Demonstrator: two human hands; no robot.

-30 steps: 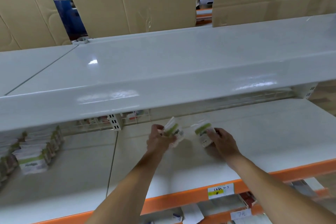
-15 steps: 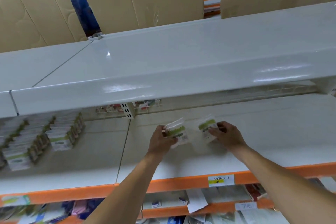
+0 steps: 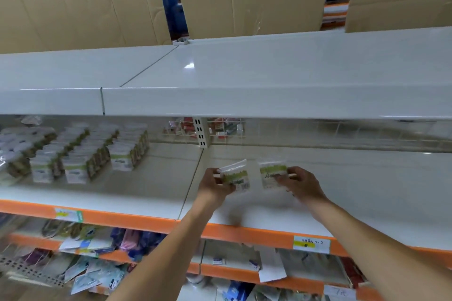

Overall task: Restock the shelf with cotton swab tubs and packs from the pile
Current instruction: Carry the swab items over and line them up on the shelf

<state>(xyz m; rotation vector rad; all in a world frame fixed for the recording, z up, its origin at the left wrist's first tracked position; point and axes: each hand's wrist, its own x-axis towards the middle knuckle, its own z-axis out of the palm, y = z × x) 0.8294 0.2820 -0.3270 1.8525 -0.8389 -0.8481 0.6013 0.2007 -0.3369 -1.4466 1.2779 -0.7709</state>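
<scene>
Hands holding swab packs over shelf [image 3: 367, 190].
Left hand [image 3: 214, 184] is gripping left pack [image 3: 236, 176], right hand [image 3: 302, 182] is pinching right pack [image 3: 271, 173]; both packs are hovering side by side above the white shelf, stocked rows [image 3: 80, 151] sitting far left.

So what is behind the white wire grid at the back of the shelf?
Behind the white wire grid, small red and white boxes show near the slotted white upright post. Further right, blur and glare hide everything.
</scene>
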